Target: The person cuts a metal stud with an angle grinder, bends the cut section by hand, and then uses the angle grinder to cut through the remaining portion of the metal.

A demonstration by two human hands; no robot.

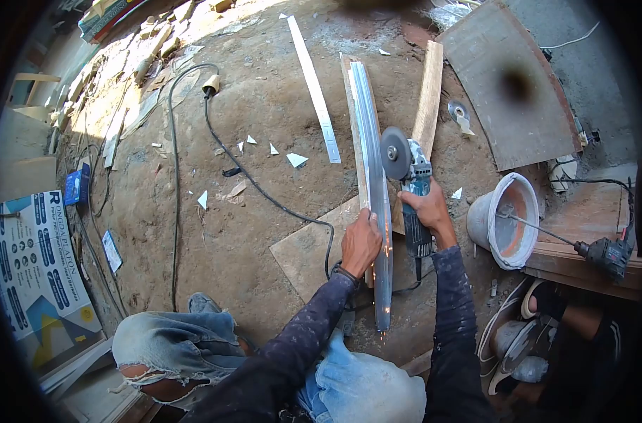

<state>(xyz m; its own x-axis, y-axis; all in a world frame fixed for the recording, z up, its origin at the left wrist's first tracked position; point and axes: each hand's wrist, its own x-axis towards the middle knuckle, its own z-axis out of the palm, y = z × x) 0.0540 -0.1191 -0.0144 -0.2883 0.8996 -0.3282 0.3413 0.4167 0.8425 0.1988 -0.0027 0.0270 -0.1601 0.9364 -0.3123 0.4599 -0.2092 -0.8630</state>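
Observation:
My right hand (pixel 432 211) is wrapped around the body of an angle grinder (pixel 418 187) with a grey cutting disc (pixel 396 153). The disc is beside the upper part of a bundle of long silvery metal channels (pixel 368 134). Orange sparks run down along the metal toward my knees. With fingers curled, my left hand (pixel 362 243) holds the channels down, lower than the disc. Under the channels lies a wooden plank (pixel 355 127). Exactly where the disc meets the metal is hard to make out.
A curved wooden board (pixel 428 92), a loose disc (pixel 458 111) and a white strip (pixel 312 88) lie on the dirt floor. At right are a bucket (pixel 480 222) and a drill with a mixing rod (pixel 604 255). A black cable (pixel 264 196) crosses the left side. Another person's foot (pixel 540 299) is lower right.

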